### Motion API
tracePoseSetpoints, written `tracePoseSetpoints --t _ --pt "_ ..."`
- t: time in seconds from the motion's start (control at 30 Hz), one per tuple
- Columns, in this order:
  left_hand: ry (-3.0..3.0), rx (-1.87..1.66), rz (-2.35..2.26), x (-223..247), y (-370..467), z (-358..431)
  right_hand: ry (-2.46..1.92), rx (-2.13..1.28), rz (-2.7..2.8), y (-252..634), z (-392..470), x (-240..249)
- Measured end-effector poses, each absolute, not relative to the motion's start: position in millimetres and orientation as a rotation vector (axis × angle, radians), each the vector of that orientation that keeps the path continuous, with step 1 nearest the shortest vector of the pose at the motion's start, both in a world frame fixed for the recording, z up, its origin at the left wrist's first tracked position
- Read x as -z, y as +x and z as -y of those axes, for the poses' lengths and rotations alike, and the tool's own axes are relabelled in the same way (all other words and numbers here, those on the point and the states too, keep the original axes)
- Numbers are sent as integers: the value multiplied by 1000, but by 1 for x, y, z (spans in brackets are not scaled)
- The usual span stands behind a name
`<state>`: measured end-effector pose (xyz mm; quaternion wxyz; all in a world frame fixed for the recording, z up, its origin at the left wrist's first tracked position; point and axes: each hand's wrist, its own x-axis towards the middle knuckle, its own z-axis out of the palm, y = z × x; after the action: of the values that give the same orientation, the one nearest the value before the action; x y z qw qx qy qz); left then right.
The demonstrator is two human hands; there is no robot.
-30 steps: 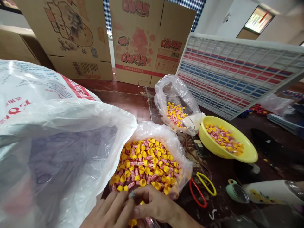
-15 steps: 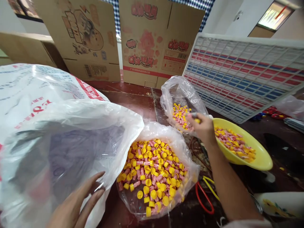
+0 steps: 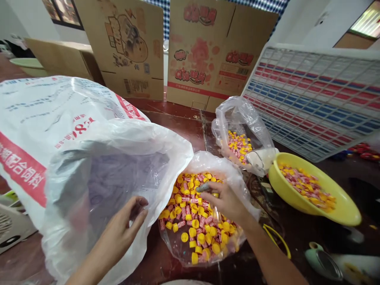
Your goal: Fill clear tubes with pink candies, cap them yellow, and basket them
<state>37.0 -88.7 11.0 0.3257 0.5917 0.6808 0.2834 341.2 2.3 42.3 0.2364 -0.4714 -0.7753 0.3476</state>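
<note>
Below the right grip [image 3: 224,200], whose hold I cannot tell, lie yellow-capped tubes [image 3: 195,223] in a clear bag [image 3: 218,161]; beyond the loosely parted left grip [image 3: 127,223] gapes a white feed sack [image 3: 163,134]; picking seems in hand, calling for a fingertip pinch

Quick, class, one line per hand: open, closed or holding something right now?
Left hand: open, loosely curled at the white bag's mouth; nothing visible in it.
Right hand: open, over the yellow caps; any contact cannot be told.
</note>
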Motion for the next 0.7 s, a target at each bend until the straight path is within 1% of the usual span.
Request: tracePoseSetpoints --t 0.07,0.13,0.23,0.3,0.37,0.53,0.7 --pt "1569 -696 -1773 -9 36 88 -1434 -578 2324 330 7 -33" --pt "1579 -660 -1722 -6 35 94 -1582 -296 2482 325 11 -27" --pt "1580 -606 -1657 0 37 111 -1728 -143 2645 324 13 -21" --pt "1565 -584 -1615 2 42 121 -1733 -134 2694 327 14 -19" --pt "1530 -576 -1555 2 51 128 -1671 -202 2681 331 16 -20" --pt "1462 -672 -1462 0 78 128 -1289 -472 2552 332 35 -37" --pt "1450 -722 -1421 -3 95 128 -1004 -516 2606 318 56 -51"
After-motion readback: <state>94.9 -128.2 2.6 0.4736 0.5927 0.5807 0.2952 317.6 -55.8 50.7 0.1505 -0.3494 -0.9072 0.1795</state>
